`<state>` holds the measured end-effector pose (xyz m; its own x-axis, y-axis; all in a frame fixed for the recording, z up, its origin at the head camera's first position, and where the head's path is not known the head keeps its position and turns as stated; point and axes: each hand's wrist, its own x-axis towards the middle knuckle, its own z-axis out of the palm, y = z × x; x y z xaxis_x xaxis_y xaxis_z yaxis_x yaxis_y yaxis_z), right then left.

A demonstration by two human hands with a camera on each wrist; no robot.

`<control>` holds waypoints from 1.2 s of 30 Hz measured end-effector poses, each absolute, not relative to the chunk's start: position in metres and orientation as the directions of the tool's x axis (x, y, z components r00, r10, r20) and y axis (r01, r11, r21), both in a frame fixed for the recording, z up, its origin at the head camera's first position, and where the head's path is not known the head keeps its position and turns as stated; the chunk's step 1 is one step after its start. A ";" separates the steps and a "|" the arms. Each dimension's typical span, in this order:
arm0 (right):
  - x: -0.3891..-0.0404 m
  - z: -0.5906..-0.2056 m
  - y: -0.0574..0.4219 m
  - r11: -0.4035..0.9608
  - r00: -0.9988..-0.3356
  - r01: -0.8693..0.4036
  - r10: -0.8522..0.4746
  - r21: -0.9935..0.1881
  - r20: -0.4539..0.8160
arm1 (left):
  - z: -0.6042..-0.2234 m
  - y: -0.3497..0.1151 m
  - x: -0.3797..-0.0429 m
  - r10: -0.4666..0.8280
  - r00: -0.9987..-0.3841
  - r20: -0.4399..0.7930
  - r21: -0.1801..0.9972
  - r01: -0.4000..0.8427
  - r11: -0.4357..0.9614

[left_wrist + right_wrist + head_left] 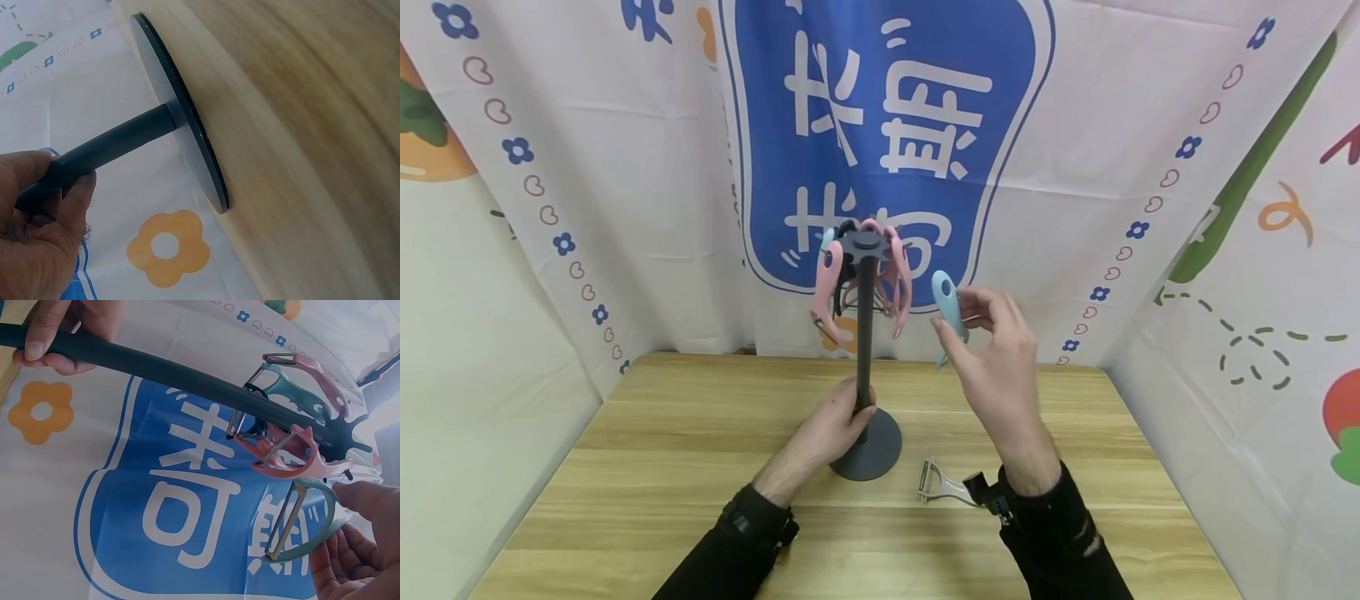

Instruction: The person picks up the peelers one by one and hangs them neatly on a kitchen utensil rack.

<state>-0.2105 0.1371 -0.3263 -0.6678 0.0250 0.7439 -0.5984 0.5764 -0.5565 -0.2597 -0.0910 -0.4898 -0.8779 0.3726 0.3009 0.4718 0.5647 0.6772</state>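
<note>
My left hand grips the dark post of an upright stand, low down above its round base. Several peelers hang from the hooks at the top: pink peelers, a black peeler, and a light blue peeler clearest in the right wrist view. Just right of them, my right hand pinches another light blue peeler between thumb and fingers. This one has its handle hole upward and its blade downward, apart from the hooks.
A grey-white peeler lies on the wooden table, right of the base and partly covered by the right wrist's camera. Behind the stand hangs a printed white cloth with a blue panel; more cloth lines both sides.
</note>
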 end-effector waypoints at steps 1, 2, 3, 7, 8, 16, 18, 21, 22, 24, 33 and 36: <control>-0.210 -0.325 0.136 0.577 -0.665 -0.601 0.023 -0.553 0.747 | -0.490 -0.091 -0.260 0.373 -0.878 0.300 0.677 0.472 0.565; -0.209 -0.323 0.135 0.578 -0.663 -0.603 0.019 -0.549 0.748 | -0.490 -0.091 -0.260 0.373 -0.878 0.300 0.679 0.471 0.563; -0.209 -0.321 0.134 0.578 -0.661 -0.606 0.017 -0.546 0.751 | -0.490 -0.091 -0.259 0.374 -0.878 0.299 0.680 0.471 0.562; -0.208 -0.315 0.130 0.572 -0.639 -0.628 0.007 -0.527 0.769 | -0.489 -0.091 -0.259 0.373 -0.879 0.297 0.686 0.468 0.558; -0.208 -0.313 0.129 0.569 -0.634 -0.634 0.005 -0.524 0.773 | -0.489 -0.091 -0.259 0.372 -0.880 0.296 0.686 0.467 0.558; -0.207 -0.303 0.123 0.569 -0.621 -0.649 -0.014 -0.505 0.783 | -0.490 -0.090 -0.260 0.370 -0.882 0.291 0.684 0.462 0.565; -0.207 -0.300 0.121 0.566 -0.614 -0.656 -0.017 -0.499 0.789 | -0.490 -0.090 -0.260 0.371 -0.882 0.290 0.686 0.462 0.562; -0.207 -0.297 0.118 0.565 -0.608 -0.663 -0.024 -0.491 0.794 | -0.490 -0.091 -0.260 0.374 -0.881 0.289 0.690 0.462 0.556; -0.207 -0.296 0.116 0.563 -0.606 -0.666 -0.026 -0.489 0.795 | -0.490 -0.091 -0.260 0.375 -0.881 0.289 0.691 0.463 0.555; -0.206 -0.294 0.114 0.561 -0.602 -0.671 -0.030 -0.485 0.798 | -0.490 -0.091 -0.260 0.377 -0.879 0.291 0.690 0.466 0.554; -0.204 -0.287 0.106 0.554 -0.589 -0.690 -0.054 -0.466 0.807 | -0.490 -0.091 -0.261 0.387 -0.873 0.298 0.683 0.478 0.552; -0.204 -0.286 0.104 0.558 -0.591 -0.690 -0.067 -0.461 0.804 | -0.490 -0.092 -0.261 0.390 -0.870 0.300 0.680 0.482 0.553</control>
